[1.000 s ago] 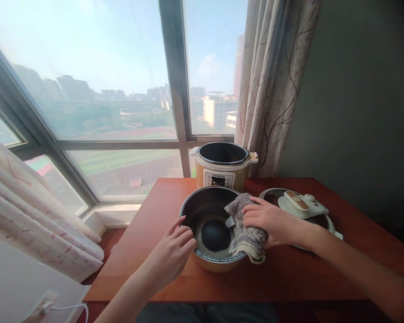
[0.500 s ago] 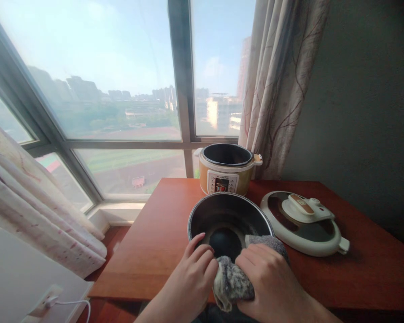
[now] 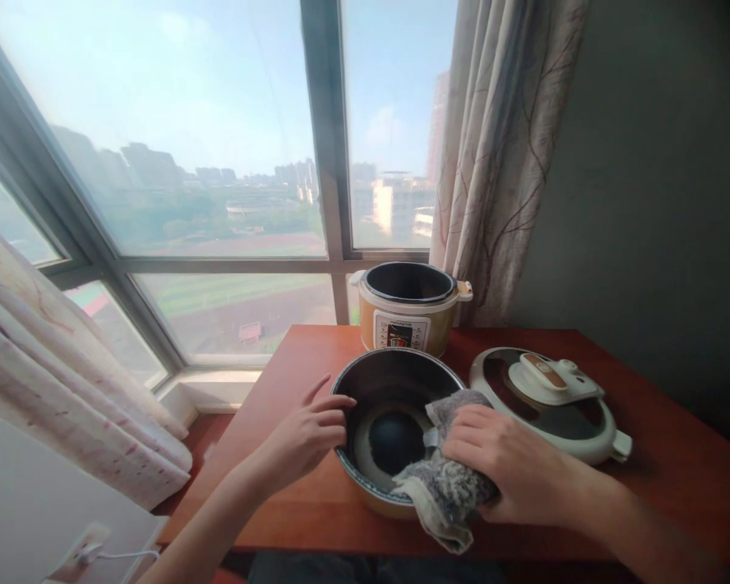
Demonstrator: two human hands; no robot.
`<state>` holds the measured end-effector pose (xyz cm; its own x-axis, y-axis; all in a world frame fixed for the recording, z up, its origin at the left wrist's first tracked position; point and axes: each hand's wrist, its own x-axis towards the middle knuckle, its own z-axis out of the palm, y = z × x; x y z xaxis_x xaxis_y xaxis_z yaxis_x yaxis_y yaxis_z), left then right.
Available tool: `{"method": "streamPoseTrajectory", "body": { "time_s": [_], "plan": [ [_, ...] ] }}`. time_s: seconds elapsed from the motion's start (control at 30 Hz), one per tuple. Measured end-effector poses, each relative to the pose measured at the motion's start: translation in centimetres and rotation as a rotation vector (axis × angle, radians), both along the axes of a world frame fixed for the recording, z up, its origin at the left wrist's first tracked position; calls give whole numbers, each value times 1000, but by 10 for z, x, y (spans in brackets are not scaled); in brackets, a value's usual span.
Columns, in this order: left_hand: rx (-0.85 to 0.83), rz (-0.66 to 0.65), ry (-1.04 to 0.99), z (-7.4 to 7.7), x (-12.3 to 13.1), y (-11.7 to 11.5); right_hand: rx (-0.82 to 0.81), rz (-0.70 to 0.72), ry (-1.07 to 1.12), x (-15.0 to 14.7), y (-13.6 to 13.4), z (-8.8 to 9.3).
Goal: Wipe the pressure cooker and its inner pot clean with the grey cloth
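In front of me a dark inner cooking pot (image 3: 405, 377) with a speckled rim rests on the table, its opening facing up. My left hand (image 3: 310, 430) is at the pot's left rim, fingers apart, some reaching over the edge. At the right rim, my right hand (image 3: 492, 454) grips a grey, fuzzy rag (image 3: 453, 491). The rag drapes over the pot's edge, one pale end hanging down outside. My right thumb is mostly hidden.
Behind the pot stands a tan and white electric cooker (image 3: 371, 322) with its top open. Its lid (image 3: 560, 442) lies to the right on the reddish table (image 3: 280, 381). Windows and curtains (image 3: 487, 162) rise behind; a plugged-in white cord (image 3: 125, 556) is at lower left.
My left hand has moved left from the pot's front to its left rim, fingers spreading. My right hand has shifted the rag slightly up along the right rim. More of the pot's front shows.
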<state>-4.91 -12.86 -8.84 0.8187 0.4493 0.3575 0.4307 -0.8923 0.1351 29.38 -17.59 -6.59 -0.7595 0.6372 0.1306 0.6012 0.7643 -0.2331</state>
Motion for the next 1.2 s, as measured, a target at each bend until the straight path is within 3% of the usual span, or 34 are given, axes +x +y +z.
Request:
{"method": "streamPoseTrajectory", "body": {
  "time_s": [0.17, 0.3, 0.6, 0.9, 1.03, 1.2],
  "plan": [
    [-16, 66, -46, 2, -12, 39, 14, 12, 13, 1, 15, 3],
    [2, 92, -107, -4, -9, 48, 65, -6, 24, -6, 20, -10],
    [69, 183, -75, -5, -4, -1, 131, -117, 24, -20, 1, -22],
    [98, 275, -266, -29, 58, -67, 257, -363, 296, -61, -39, -49],
    [54, 270, -340, -32, 70, -73, 277, -329, 374, -65, -41, -57],
    [54, 185, -338, -29, 58, -56, 208, -246, 253, -54, -37, -48]
  ]
}}
